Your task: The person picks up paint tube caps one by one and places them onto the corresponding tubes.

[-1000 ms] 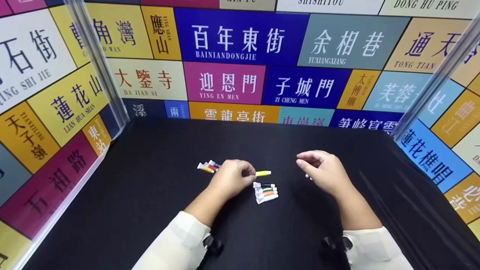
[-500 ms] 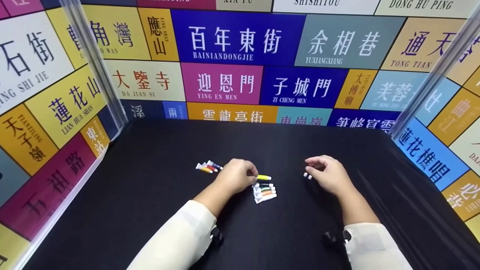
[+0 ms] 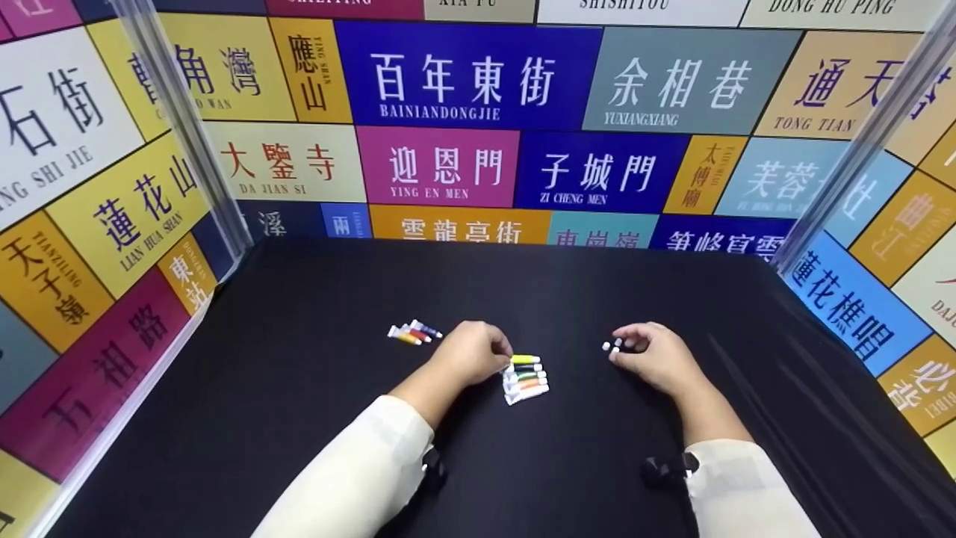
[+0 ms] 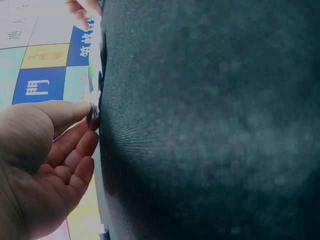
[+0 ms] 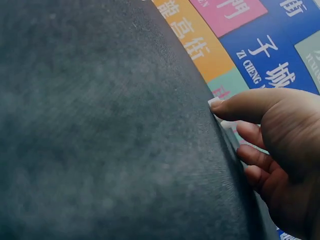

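Observation:
The left hand [image 3: 478, 355] pinches the tail end of a yellow paint tube [image 3: 526, 359], thumb against fingers in the left wrist view. That tube lies at the far end of a row with a black tube [image 3: 528, 368], a green tube [image 3: 529, 376], an orange tube [image 3: 532, 384] and a white tube [image 3: 529, 394]. At the right, the right hand [image 3: 656, 362] has its fingers loosely bent around small white pieces like caps [image 3: 606, 346]. Its thumb tip touches one white piece [image 5: 214, 102] in the right wrist view, and the fingers stand apart from the thumb.
Left of the left hand lie a yellow-orange tube [image 3: 405, 335], a red tube [image 3: 418, 333] and a blue tube [image 3: 426, 329]. A black cloth [image 3: 567, 463] covers the table. Panels with printed signs [image 3: 463, 75] stand behind and at both sides.
The yellow tube has moved toward the row and now lies beside the black tube. The right hand has shifted slightly right and nearer, and three white pieces now show beside it.

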Motion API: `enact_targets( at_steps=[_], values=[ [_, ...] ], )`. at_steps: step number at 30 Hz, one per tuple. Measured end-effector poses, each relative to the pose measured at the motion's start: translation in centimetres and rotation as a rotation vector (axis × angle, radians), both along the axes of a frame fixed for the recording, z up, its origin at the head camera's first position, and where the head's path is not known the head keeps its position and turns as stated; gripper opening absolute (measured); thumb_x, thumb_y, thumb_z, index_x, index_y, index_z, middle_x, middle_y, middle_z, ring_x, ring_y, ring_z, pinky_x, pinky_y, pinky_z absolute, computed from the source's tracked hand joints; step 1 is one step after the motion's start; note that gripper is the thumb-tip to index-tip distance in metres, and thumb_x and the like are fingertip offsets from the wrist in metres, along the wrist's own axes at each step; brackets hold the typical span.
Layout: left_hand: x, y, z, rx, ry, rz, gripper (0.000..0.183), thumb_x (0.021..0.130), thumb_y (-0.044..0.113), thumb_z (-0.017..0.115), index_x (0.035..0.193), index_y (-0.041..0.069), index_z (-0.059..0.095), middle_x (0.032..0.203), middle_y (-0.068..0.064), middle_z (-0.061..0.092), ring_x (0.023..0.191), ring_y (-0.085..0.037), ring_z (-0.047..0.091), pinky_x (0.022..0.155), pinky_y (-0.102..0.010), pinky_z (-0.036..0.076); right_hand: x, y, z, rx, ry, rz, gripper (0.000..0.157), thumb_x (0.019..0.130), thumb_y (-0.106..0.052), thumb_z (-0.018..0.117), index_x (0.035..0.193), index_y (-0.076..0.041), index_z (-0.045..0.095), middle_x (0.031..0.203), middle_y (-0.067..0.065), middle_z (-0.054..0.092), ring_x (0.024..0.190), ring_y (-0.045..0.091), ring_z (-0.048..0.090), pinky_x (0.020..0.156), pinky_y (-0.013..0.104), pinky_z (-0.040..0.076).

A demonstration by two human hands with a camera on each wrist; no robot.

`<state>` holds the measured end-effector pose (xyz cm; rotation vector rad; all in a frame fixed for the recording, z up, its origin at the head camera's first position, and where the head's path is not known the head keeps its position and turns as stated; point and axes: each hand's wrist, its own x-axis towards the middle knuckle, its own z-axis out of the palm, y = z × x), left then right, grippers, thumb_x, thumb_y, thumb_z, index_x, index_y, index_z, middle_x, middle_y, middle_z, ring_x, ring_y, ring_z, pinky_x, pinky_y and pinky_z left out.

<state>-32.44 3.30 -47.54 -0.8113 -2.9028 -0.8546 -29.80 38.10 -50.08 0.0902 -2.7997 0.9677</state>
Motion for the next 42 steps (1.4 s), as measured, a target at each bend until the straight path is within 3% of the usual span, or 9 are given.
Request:
enact_targets(
  at_steps=[5, 20, 29, 34, 42],
  values=[
    [0.0, 0.1, -0.1, -0.013, 0.003, -0.014, 0.01, 0.089, 0.02, 0.077, 0.092, 0.017, 0.087, 0.092, 0.002, 0.083, 0.087, -0.019, 0.071, 0.089, -0.038, 0.06, -0.1, 0.2, -0.3, -0.005, -0.007, 0.0, 0.033, 0.088, -0.026, 0.087, 0.116, -0.013, 0.081, 0.102, 0.009, 0.072, 0.092, 0.018, 0.062, 0.084, 0.029, 0.048],
    [0.4, 0.2, 0.0, 0.009, 0.013, -0.045, 0.013, 0.091, 0.016, 0.077, 0.101, 0.014, 0.085, 0.096, -0.001, 0.083, 0.088, -0.019, 0.072, 0.089, -0.038, 0.06, 0.0, 0.3, -0.4, 0.03, -0.002, -0.014, 0.019, 0.091, -0.029, 0.085, 0.101, -0.013, 0.085, 0.103, 0.007, 0.078, 0.095, 0.019, 0.069, 0.089, 0.035, 0.054],
    [-0.2, -1.6, 0.2, 0.067, 0.016, -0.03, 0.02, 0.094, 0.016, 0.077, 0.112, 0.008, 0.082, 0.107, -0.006, 0.082, 0.101, -0.026, 0.074, 0.097, -0.043, 0.059, 0.1, 0.9, -0.7, -0.107, 0.021, -0.107, 0.029, 0.095, -0.042, 0.081, 0.107, -0.016, 0.083, 0.105, 0.005, 0.083, 0.091, 0.011, 0.068, 0.082, 0.021, 0.051],
    [-0.9, -3.1, 0.4, 0.088, 0.014, 0.006, 0.022, 0.094, 0.017, 0.078, 0.115, 0.009, 0.081, 0.112, -0.007, 0.081, 0.107, -0.027, 0.074, 0.102, -0.044, 0.057, 0.1, 1.0, -0.6, -0.177, 0.037, -0.139, 0.028, 0.093, -0.038, 0.083, 0.107, -0.015, 0.083, 0.102, 0.002, 0.083, 0.085, 0.001, 0.066, 0.076, 0.015, 0.049],
    [-2.3, -4.7, 0.4, 0.124, 0.015, 0.116, 0.021, 0.094, 0.019, 0.08, 0.114, 0.012, 0.081, 0.109, -0.005, 0.082, 0.106, -0.025, 0.074, 0.101, -0.042, 0.057, -0.1, 1.0, -0.7, -0.205, 0.038, -0.133, 0.023, 0.092, -0.031, 0.084, 0.106, -0.013, 0.083, 0.1, 0.001, 0.084, 0.086, 0.001, 0.068, 0.076, 0.014, 0.05]
  ],
)
